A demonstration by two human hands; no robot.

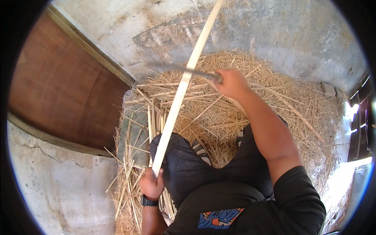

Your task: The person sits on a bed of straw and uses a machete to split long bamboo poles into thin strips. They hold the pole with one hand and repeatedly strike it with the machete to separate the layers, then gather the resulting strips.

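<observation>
A long pale bamboo strip slants up and away from my left knee toward the wall, its far end reaching the top edge of the view. My left hand is closed round its near end. In my right hand is the handle of a long-bladed knife. The dark blade points left and meets or crosses the strip at a darker joint; whether it cuts in, I cannot tell. Motion blurs the blade's far end.
Straw-like shavings cover the floor before me. Several split strips lie by my left leg, next to a grey slab. A brown door panel stands at the left, a stained wall ahead, and a small block at the right.
</observation>
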